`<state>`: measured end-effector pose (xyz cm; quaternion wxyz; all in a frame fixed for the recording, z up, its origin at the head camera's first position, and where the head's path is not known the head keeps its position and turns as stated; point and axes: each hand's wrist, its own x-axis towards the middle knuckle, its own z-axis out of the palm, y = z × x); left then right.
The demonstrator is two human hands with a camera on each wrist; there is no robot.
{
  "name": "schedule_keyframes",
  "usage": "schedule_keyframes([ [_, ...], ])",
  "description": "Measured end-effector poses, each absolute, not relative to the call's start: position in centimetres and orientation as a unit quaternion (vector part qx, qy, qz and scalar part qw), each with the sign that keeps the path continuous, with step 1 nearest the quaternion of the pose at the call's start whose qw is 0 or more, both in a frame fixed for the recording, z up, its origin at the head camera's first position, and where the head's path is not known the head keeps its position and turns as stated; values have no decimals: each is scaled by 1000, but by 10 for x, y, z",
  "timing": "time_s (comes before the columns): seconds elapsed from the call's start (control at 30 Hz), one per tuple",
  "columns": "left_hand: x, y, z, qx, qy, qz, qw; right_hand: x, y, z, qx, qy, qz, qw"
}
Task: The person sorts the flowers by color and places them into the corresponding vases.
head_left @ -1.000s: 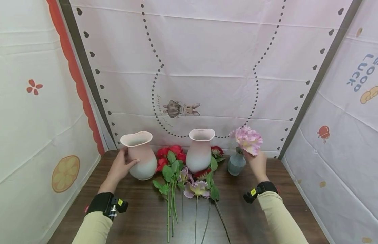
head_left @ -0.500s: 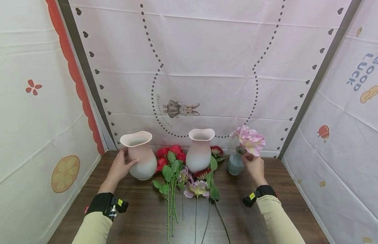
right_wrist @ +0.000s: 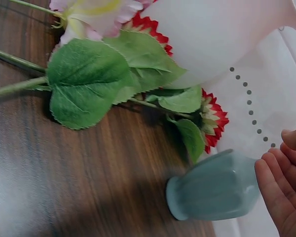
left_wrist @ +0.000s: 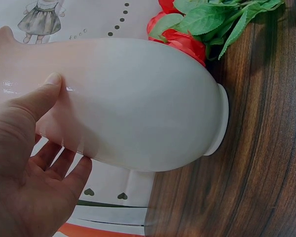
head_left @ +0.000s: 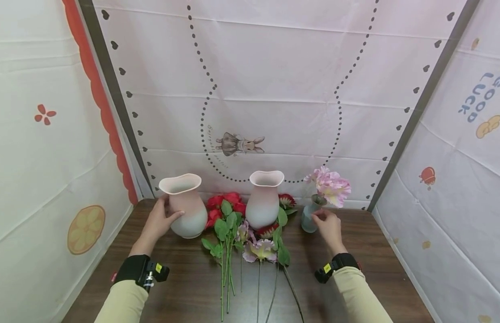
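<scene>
On the left stands a tall pink-to-grey vase (head_left: 187,211) with a wavy rim. My left hand (left_wrist: 39,163) holds it at the neck, thumb on the near side and fingers around the other. At the right, pink peony-like flowers (head_left: 331,185) stand in a small blue-grey vase (right_wrist: 212,187), leaning right over its rim. My right hand (head_left: 328,229) is beside this small vase, fingertips right at its neck and loosely bent, holding nothing. A second pink-to-grey vase (head_left: 263,206) stands upright in the middle.
Between the tall vases lie red roses (head_left: 225,204) with green stems toward me. Pale purple flowers (head_left: 261,250) and dark red flowers (right_wrist: 214,121) with leaves lie around the middle vase. The wooden table (head_left: 185,278) is bordered by printed cloth walls (head_left: 274,130).
My right hand has let go of the pink flowers and moved down and slightly left to the small vase's neck. The flowers now lean right in it. The left hand has not moved.
</scene>
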<state>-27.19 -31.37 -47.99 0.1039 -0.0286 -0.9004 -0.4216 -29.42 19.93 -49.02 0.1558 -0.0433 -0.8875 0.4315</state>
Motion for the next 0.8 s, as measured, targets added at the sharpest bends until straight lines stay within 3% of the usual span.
schedule_keyframes([
  [0.8,-274,-315,-481,-28,-902,-419,102,-269,160,-525,-33,-857,506,94],
])
